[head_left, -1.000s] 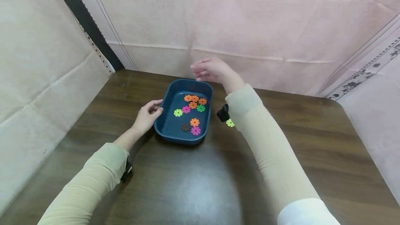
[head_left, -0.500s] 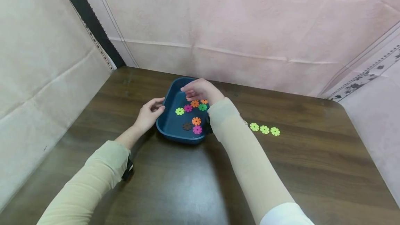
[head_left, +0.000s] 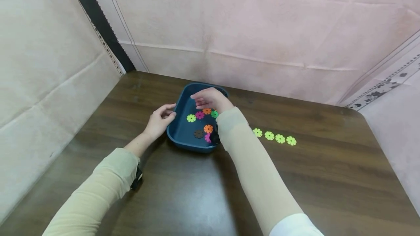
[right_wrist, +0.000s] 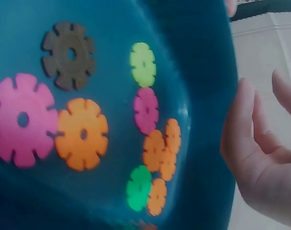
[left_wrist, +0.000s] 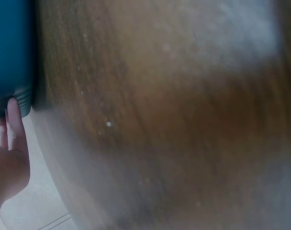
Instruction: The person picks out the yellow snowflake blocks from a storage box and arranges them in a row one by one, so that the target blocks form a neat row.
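Note:
A dark blue tray (head_left: 183,143) on the wooden table holds flower-shaped plastic discs: a yellow-green disc (head_left: 191,118), a brown disc (head_left: 198,134), pink, green and several orange ones. Against the tray's left wall rest the fingertips of my left hand (head_left: 158,122), fingers mostly straight in the left wrist view. My right hand (head_left: 211,98) hovers over the far part of the tray, hiding some orange discs in the head view. Its thumb and fingers stand apart in the right wrist view, with nothing visible between them. My right forearm crosses above the tray's right side.
Right of the tray, a row of yellow-green discs (head_left: 280,138) lies on the table (head_left: 328,163), its left end hidden by my right sleeve. Cloth-covered walls (head_left: 256,39) stand along the table's back and sides.
My right hand has come down from beyond the tray's far right corner to over the tray, uncovering much of the yellow-green row. My left hand has stayed at the tray's left side.

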{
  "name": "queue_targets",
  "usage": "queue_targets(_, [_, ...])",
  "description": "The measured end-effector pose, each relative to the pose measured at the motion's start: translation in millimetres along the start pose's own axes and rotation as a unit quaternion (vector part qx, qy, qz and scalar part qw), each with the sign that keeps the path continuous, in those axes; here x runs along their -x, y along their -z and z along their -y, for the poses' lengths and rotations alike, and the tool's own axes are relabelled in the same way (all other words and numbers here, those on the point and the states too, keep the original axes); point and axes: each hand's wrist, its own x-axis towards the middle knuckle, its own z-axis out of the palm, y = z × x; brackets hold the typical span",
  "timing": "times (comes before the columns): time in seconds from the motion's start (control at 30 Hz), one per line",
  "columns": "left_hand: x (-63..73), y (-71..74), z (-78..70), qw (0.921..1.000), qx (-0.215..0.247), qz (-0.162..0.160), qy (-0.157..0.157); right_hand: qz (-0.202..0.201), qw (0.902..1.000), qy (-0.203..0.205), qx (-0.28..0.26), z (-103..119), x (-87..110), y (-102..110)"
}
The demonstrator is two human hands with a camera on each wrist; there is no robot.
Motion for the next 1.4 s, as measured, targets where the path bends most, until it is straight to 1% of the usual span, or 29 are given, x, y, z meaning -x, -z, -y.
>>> queue_targets(0.13, [0.3, 0.2, 1.6, 1.0, 0.003, -0.003, 0.0, -0.001, 0.9989, -0.022, 0.041, -4.4, -4.9, -6.5])
queue_targets(0.27, [0.4, -0.2, 2.2, 1.0, 0.005, -0.004, -0.002, -0.021, 0.9947, -0.034, 0.095, -8.2, -6.1, -10.2])
queue_targets(0.37, [-0.2, 0.4, 1.4, 1.0, 0.006, -0.006, -0.002, -0.031, 0.9925, -0.042, 0.111, -10.7, -7.6, -12.8])
queue_targets(0.53, [-1.4, -0.7, -0.7, 1.0, 0.007, -0.004, -0.004, -0.029, 0.9913, -0.067, 0.11, -15.4, -13.4, -18.1])
queue_targets(0.6, [-1.9, -0.5, -1.2, 0.9999, 0.009, -0.003, -0.004, -0.028, 0.9877, -0.068, 0.138, -16.0, -17.4, -20.9])
queue_targets(0.67, [-2.3, 0.1, -1.2, 0.9999, 0.009, -0.003, -0.005, -0.023, 0.9811, -0.063, 0.182, -16.0, -21.2, -24.5])
queue_targets(0.7, [-2.6, 0.3, -0.8, 0.9999, 0.009, -0.003, -0.004, -0.02, 0.9759, -0.057, 0.209, -16.1, -23.2, -26.3])
queue_targets(0.77, [-3.0, 0.5, 0.1, 0.9999, 0.01, -0.006, -0.004, -0.018, 0.9633, -0.043, 0.264, -16.4, -26.4, -30.6])
queue_targets(0.87, [-3.2, -0.1, 2.4, 0.9999, 0.013, -0.008, -0.005, -0.023, 0.9418, -0.031, 0.334, -17.5, -28.6, -36.7])
queue_targets(0.9, [-3.2, -0.4, 3.3, 0.9998, 0.015, -0.007, -0.005, -0.026, 0.9349, -0.027, 0.353, -18.0, -28.9, -38.4])
queue_targets(0.97, [-3.4, -1.1, 3.1, 0.9998, 0.017, -0.006, -0.005, -0.033, 0.9257, -0.025, 0.376, -17.7, -27.6, -40.3])
queue_targets(1.03, [-3.6, -1.3, 2.9, 0.9999, 0.016, -0.004, -0.003, -0.035, 0.9211, -0.023, 0.387, -17.4, -26.2, -41.6])
queue_targets(1.13, [-3.7, -1.1, 2.3, 0.9999, 0.014, -0.003, -0.001, -0.034, 0.9211, -0.021, 0.387, -16.2, -24.6, -41.9])
queue_targets(1.17, [-1.9, -0.3, -1.8, 0.9999, 0.015, -0.002, 0.001, -0.032, 0.9213, -0.017, 0.387, -15.8, -24.0, -41.6])
queue_targets(1.23, [-1.5, 0.1, -2.4, 0.9999, 0.017, -0.004, 0.0, -0.03, 0.923, -0.01, 0.383, -15.7, -24.1, -41.1])
queue_targets(1.33, [-0.8, 0.7, -3.3, 0.9999, 0.013, -0.004, -0.001, -0.036, 0.9301, -0.005, 0.366, -17.3, -28.3, -40.5])
queue_targets(1.37, [-0.9, 1.0, -3.1, 0.9999, 0.011, -0.003, -0.001, -0.038, 0.9342, -0.007, 0.355, -18.4, -31.0, -40.4])
queue_targets(1.4, [-2.5, 0.6, 0.7, 1.0, 0.009, -0.003, -0.001, -0.041, 0.939, -0.012, 0.341, -19.5, -34.9, -40.5])
